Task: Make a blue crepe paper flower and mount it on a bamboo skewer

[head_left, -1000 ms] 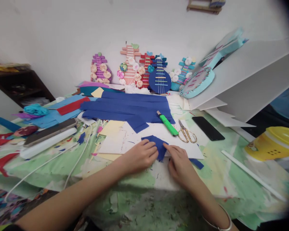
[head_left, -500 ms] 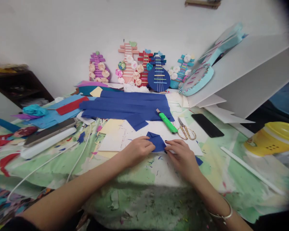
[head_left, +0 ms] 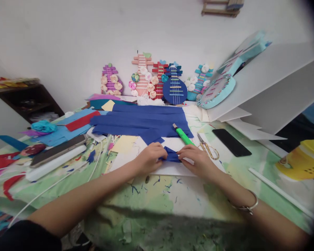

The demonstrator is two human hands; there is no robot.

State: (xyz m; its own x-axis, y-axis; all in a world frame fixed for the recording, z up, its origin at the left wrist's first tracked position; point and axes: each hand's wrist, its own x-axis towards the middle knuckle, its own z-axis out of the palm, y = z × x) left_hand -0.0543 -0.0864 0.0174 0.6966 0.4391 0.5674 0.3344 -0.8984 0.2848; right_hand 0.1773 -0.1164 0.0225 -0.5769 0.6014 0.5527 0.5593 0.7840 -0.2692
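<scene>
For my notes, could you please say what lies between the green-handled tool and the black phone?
The gold-handled scissors lie there, in the head view.

In my grip, centre of frame: one small folded dark-blue paper-like piece (head_left: 172, 157), matt, creased. Beneath it: one flat white board (head_left: 172, 170), matt, smooth. Above centre: wide dark-blue paper-like strips (head_left: 138, 120), matt. Right of centre: one slim bright-green cutter (head_left: 183, 136), smooth plastic look; one pair of gold-handled scissors (head_left: 204, 144), shiny metal. Lower right: my round silver-coloured bangle (head_left: 250, 210), polished metal.
</scene>
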